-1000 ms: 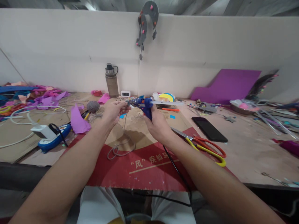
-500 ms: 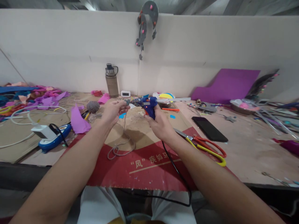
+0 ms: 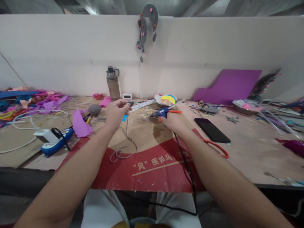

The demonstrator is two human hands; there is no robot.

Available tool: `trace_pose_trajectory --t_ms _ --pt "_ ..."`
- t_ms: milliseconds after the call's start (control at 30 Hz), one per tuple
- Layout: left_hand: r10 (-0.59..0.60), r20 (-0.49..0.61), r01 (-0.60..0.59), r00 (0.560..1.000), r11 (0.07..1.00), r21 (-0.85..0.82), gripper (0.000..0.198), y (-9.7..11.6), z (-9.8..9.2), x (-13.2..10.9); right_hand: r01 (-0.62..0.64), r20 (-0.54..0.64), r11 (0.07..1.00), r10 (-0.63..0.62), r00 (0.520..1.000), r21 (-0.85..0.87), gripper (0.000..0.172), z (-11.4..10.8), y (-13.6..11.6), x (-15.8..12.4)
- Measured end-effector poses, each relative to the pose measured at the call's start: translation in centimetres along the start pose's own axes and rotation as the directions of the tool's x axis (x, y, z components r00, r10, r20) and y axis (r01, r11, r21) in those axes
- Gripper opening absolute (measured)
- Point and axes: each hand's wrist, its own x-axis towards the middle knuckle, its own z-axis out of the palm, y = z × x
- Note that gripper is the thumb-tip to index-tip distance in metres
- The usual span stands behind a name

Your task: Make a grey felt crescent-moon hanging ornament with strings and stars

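My left hand (image 3: 117, 112) pinches a small dark grey piece (image 3: 130, 103), perhaps felt, between thumb and fingers. Grey yarn (image 3: 127, 134) hangs below that hand and loops on the red and brown cardboard (image 3: 147, 180). In my right hand (image 3: 175, 122) is a blue glue gun (image 3: 162, 112), its nozzle pointing left over the cardboard. The gun stands apart from the grey piece. Its black cord (image 3: 184, 152) runs down past the table edge. Blue scraps (image 3: 124, 118) lie below my left hand.
Scissors with a red handle (image 3: 219, 150) lie partly under my right forearm, beside a black phone (image 3: 212, 130). At the left are a ball of grey yarn (image 3: 94, 110), a blue power strip (image 3: 57, 143) and felt scraps (image 3: 49, 106). A bottle (image 3: 113, 84) stands by the wall.
My right hand has moved the glue gun right and slightly down, away from the grey piece. My left hand stays nearly in place, still holding the piece.
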Motion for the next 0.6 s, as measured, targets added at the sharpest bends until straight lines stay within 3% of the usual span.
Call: trace_pose_trajectory --t_ms 67,100,167,233,300,367,433,533,600 --pt "0.066 -0.044 -0.061 0.997 0.992 0.108 0.015 -0.1 -0.1 0.0 0.092 -0.123 0.961 -0.127 0.984 -0.259 0.013 -0.2 0.3 -0.1" --pt "0.106 -0.059 -0.096 0.993 0.983 0.157 0.014 -0.1 -0.1 0.0 0.14 -0.202 0.945 -0.205 0.958 -0.295 0.011 -0.2 0.1 -0.2" --pt "0.199 -0.068 -0.178 0.978 0.955 0.238 0.011 0.0 -0.2 -0.1 0.282 -0.362 0.94 -0.335 0.87 -0.193 0.011 0.5 -1.0 -0.7" --pt "0.288 -0.059 -0.258 0.956 0.918 0.303 0.009 0.3 -0.2 -0.3 0.462 -0.387 0.884 -0.401 0.83 0.077 0.017 1.9 -3.0 -1.3" --pt "0.343 -0.06 -0.302 0.937 0.886 0.352 0.008 0.6 -0.1 -0.5 0.501 -0.313 0.769 -0.4 0.861 0.397 0.031 3.8 -5.4 -1.6" --pt "0.326 -0.063 -0.285 0.943 0.892 0.351 0.009 0.8 -0.1 -0.7 0.344 -0.155 0.669 -0.327 0.932 0.659 0.039 5.7 -7.5 -1.6" --pt "0.262 -0.067 -0.233 0.963 0.929 0.286 0.01 0.7 0.1 -0.8 0.196 -0.04 0.581 -0.27 0.962 0.79 0.042 7.1 -9.0 -1.3" --pt "0.175 -0.055 -0.165 0.983 0.974 0.154 0.01 0.4 0.4 -0.8 0.178 -0.074 0.499 -0.222 0.972 0.848 0.039 7.9 -9.7 -1.0" --pt "0.137 -0.055 -0.133 0.989 0.988 0.075 0.008 0.3 0.6 -0.7 0.276 -0.177 0.54 -0.228 0.957 0.796 0.033 7.6 -9.6 -1.0"
